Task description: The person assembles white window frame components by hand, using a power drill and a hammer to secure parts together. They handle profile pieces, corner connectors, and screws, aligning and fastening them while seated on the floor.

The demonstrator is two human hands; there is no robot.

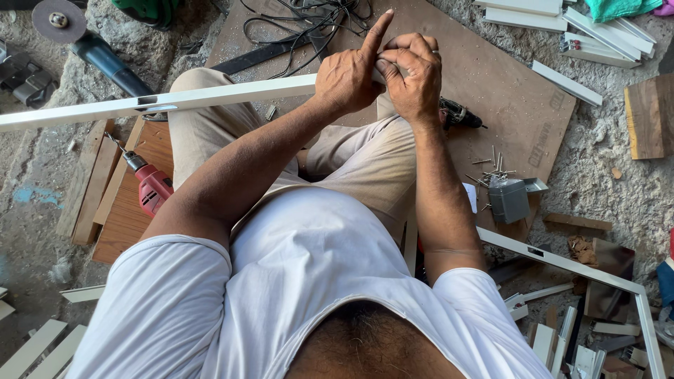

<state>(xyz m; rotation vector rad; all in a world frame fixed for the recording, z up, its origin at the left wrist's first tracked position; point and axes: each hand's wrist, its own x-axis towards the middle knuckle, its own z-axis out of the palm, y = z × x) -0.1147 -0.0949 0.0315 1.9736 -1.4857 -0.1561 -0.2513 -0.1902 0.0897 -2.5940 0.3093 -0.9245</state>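
The long white metal bar [175,100] is lying across the person's knee, running from the left edge of the view up to the two hands at the top centre. The left hand [346,77] is closing round the bar's end, index finger sticking straight up, the other fingers curling in. The right hand [414,74] is clenching tight against it, knuckles bunched; whatever small piece it may be pinching is hidden, so I cannot tell. Just beside the left thigh, a red power drill [151,186] is resting on a brown wooden board [126,217]. Right of the right forearm, a grey metal box [509,200] is sitting among loose screws [491,168] on the sawdust-covered plywood sheet [491,77]. A blue angle grinder [77,38] is lying at top left.
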